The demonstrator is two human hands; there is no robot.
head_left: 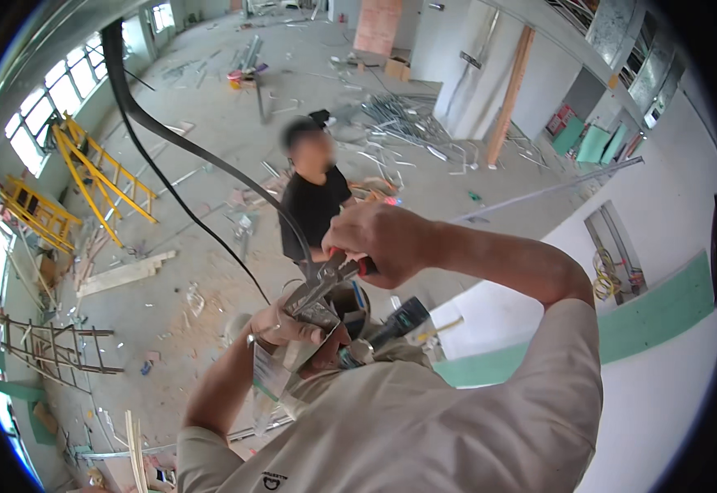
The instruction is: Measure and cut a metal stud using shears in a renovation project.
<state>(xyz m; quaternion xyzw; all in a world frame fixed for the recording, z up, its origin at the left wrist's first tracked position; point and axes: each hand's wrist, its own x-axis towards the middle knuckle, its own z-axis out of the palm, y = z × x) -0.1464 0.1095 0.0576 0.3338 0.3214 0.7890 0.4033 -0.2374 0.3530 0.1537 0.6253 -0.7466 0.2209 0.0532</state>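
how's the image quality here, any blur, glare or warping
Head view: strong fisheye warp, so the windows and wall edges bend toward a black rim; windows blown out with daylight; the right hand and snips are fairly sharp; the bystander's face is blurred.

Red-handled silver metal snips (pixel 330 275) in the right hand (pixel 383 240); shiny grey sheet-metal strip (pixel 313 333) in the left hand (pixel 293 329). Beige short-sleeved shirt (pixel 424 419) near. Black T-shirt (pixel 313 209) on the person beyond. Bright yellow metal ladders (pixel 100 177) far left, on the dusty grey concrete floor (pixel 211 123). Black hanging cable (pixel 170 135). White wall with a green band (pixel 662 316) right.
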